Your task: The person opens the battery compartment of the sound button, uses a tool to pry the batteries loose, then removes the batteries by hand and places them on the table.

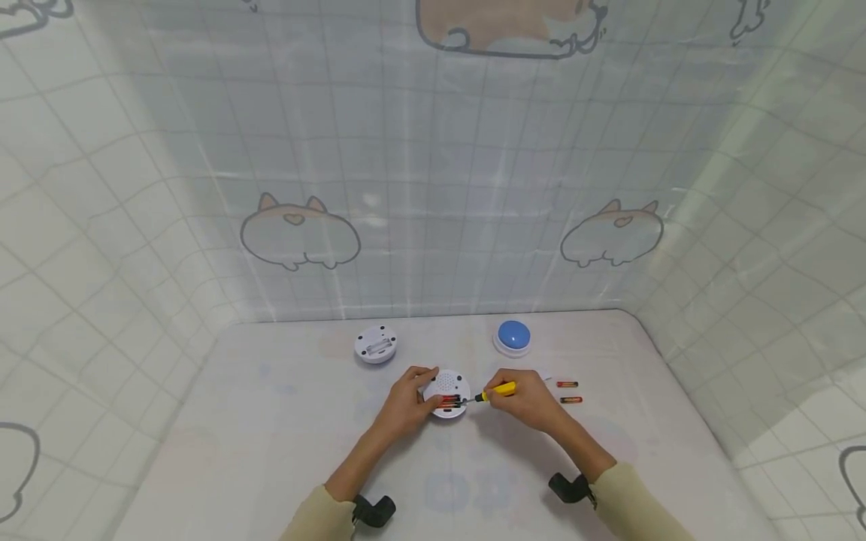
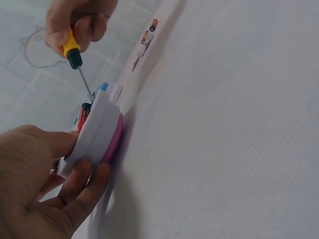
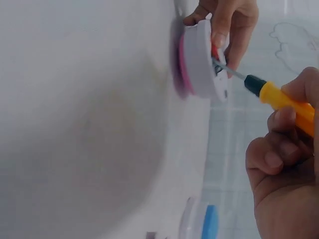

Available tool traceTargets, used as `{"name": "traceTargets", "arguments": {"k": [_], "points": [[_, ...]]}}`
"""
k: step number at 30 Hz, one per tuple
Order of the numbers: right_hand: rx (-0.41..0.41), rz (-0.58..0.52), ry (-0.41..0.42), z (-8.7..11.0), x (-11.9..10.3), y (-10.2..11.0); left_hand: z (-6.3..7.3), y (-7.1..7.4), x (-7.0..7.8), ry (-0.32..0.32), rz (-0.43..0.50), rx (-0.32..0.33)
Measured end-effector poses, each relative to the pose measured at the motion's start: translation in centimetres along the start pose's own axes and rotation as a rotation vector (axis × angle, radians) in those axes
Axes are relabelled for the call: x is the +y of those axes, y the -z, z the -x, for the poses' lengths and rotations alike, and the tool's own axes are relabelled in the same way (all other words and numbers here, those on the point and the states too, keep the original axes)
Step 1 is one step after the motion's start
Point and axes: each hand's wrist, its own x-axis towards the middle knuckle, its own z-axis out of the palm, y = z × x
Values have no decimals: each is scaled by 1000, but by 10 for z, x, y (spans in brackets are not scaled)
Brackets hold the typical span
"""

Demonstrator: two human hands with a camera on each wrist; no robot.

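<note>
The white round push-button [image 1: 446,382] is on or just above the table [image 1: 271,421] – I cannot tell which – pink side down; red batteries [image 1: 449,406] sit in its upper side; the left hand [image 1: 408,400] grips its edge; the right hand [image 1: 524,398] holds a yellow-black screwdriver [image 1: 503,389], its tip near these batteries; farther back are a blue-domed push-button [image 1: 514,336] and an upturned white unit [image 1: 371,334].

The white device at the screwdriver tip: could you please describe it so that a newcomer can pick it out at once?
On the white table, the left hand grips a round white device, and the screwdriver in the right hand points at it. Farther back, a blue-topped device and a second white device show none; only this one carries red batteries on its upturned face.
</note>
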Motion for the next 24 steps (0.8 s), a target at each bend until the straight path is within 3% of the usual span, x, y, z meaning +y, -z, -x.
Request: {"name": "traceTargets", "arguments": {"k": [5, 11, 19, 22, 24], "points": [[-30, 84, 31, 0, -15, 1, 0, -2, 1, -24, 2, 4], [-68, 159, 30, 0, -31, 1, 0, -3, 1, 4, -17, -9], [-99, 413, 75, -2, -50, -6, 0, -3, 2, 0, -15, -9], [-100, 399, 81, -1, -48, -5, 0, -3, 2, -14, -10, 1], [-93, 335, 63, 0, -41, -3, 1, -3, 1, -20, -5, 9]]}}
